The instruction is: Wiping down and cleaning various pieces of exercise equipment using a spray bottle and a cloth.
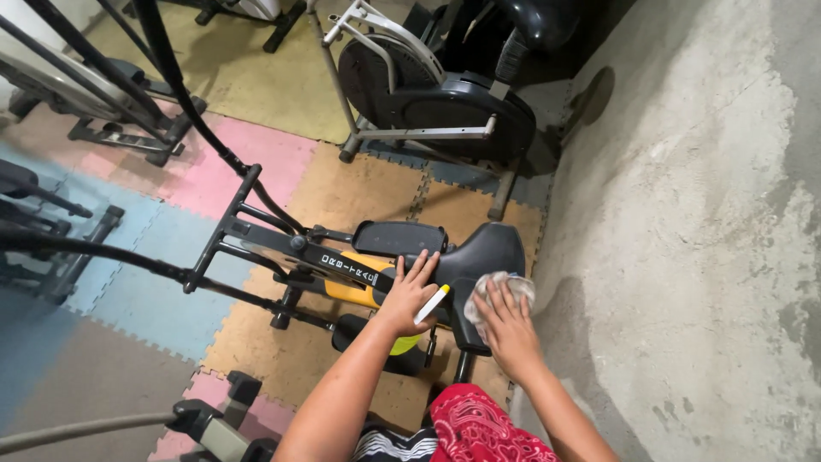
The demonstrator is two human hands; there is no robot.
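Note:
I look down at a black and yellow exercise machine (342, 267) with a black saddle (483, 252). My left hand (409, 295) rests on the machine's frame just left of the saddle, with a white and yellow marker-like stick (432, 304) held under its fingers. On the saddle's right side, my right hand (506, 321) presses a pale crumpled cloth (500, 287). A black pedal (398, 238) sits just beyond my left hand.
Another black exercise machine (445, 94) stands at the back against the rough concrete wall (701, 214). More frames and bars (111, 94) crowd the left. Coloured foam floor tiles (256, 162) lie underneath. A red patterned cloth (479, 428) covers my lap.

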